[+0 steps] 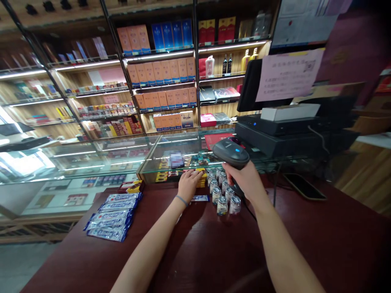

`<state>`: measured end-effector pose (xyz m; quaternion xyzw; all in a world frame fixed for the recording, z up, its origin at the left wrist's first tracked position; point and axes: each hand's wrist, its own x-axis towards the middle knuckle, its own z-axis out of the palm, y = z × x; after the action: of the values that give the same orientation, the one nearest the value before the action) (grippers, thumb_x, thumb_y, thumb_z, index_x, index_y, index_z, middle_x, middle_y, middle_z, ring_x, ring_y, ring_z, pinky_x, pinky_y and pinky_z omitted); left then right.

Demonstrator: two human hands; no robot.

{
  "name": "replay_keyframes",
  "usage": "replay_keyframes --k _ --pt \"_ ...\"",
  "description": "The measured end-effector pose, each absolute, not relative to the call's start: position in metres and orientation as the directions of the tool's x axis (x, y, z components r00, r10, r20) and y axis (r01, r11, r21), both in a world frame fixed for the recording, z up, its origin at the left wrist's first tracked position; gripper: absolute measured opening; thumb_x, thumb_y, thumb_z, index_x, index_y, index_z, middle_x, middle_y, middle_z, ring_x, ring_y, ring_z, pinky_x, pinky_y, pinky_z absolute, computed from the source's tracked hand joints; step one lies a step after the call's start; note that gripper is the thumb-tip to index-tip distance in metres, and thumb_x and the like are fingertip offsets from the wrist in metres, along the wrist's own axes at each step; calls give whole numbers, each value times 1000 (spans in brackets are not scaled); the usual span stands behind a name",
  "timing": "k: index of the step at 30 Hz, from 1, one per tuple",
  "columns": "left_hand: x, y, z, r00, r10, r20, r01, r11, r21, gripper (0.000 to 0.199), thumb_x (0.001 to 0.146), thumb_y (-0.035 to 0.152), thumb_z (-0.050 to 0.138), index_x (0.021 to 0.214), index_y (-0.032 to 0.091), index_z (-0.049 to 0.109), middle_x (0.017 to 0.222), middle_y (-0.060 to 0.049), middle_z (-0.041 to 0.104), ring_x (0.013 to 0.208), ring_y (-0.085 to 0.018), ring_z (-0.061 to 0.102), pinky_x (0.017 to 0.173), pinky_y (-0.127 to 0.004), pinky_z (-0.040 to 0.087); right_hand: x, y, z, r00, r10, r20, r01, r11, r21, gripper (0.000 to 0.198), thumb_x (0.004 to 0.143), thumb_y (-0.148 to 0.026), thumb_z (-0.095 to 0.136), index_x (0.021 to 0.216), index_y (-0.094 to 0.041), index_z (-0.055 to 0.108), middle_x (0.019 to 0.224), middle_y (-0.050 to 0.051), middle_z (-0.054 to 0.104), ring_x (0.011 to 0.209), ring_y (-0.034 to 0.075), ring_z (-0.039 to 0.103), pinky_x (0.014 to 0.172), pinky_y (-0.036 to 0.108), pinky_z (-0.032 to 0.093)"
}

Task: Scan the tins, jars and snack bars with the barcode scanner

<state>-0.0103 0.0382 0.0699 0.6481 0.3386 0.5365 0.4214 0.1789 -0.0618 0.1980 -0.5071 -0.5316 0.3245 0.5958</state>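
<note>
My right hand (244,179) is wrapped round the handle of a dark barcode scanner (231,151) with a lit blue light, raised over several small clear jars (222,206) with silvery tops. The jars stand close together in rows on the dark red counter. My left hand (188,184), a thin band at its wrist, reaches forward with its fingers stretched out at small yellow boxes (200,179); whether it presses on one I cannot tell. Just right of that wrist lies a single blue-and-white packet (200,198).
Several blue-and-white packets (114,215) lie in a row on the counter (195,260) at left, near a red-and-yellow box (132,186). A glass display case (152,156) borders the far edge. At right are a monitor (251,85) and a phone (305,186). Stocked shelves stand behind.
</note>
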Motion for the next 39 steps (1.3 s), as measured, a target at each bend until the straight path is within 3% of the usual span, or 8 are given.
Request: replay_keyframes --k 7,12,21,26,34,39 --pt "-63 20 75 109 866 488 30 -494 869 35 68 11 77 98 30 72 128 -8 64 140 -31 38 123 -50 5 165 -61 190 209 938 278 208 235 -950 26 73 -43 70 74 -24 52 45 -5 52 37 15 48 41 29 40" --pt "-133 15 73 -43 889 456 106 -450 887 31 73 12 72 100 28 72 127 -10 63 140 -29 38 124 -47 10 139 -62 179 124 953 275 303 228 -925 27 74 -46 69 71 -25 53 45 -3 55 40 16 52 44 29 43" --pt "-245 26 53 -222 865 451 423 -331 843 41 64 16 79 102 26 70 137 -11 55 146 -35 24 122 -52 6 96 -58 147 10 958 285 465 248 -850 36 75 -45 67 102 -21 63 49 -3 59 43 18 57 49 31 47" --pt "-271 30 32 -248 865 437 564 -237 791 44 62 28 84 103 28 70 142 -12 52 148 -37 16 119 -56 -1 81 -55 125 -66 961 270 455 269 -849 33 76 -45 65 100 -22 62 52 -3 61 45 19 57 51 32 48" --pt "-281 37 17 -181 866 467 757 -180 628 37 71 38 78 106 28 68 135 -12 57 137 -36 38 118 -58 7 66 -55 109 -114 947 301 477 318 -819 41 75 -43 65 111 -22 61 71 2 69 73 25 68 62 33 51" --pt "-276 31 21 -129 845 518 863 -162 479 23 84 29 65 107 27 66 118 -12 65 121 -30 53 113 -51 26 63 -57 108 -117 945 305 471 323 -821 40 75 -42 65 109 -22 62 72 3 69 78 26 68 65 34 51"
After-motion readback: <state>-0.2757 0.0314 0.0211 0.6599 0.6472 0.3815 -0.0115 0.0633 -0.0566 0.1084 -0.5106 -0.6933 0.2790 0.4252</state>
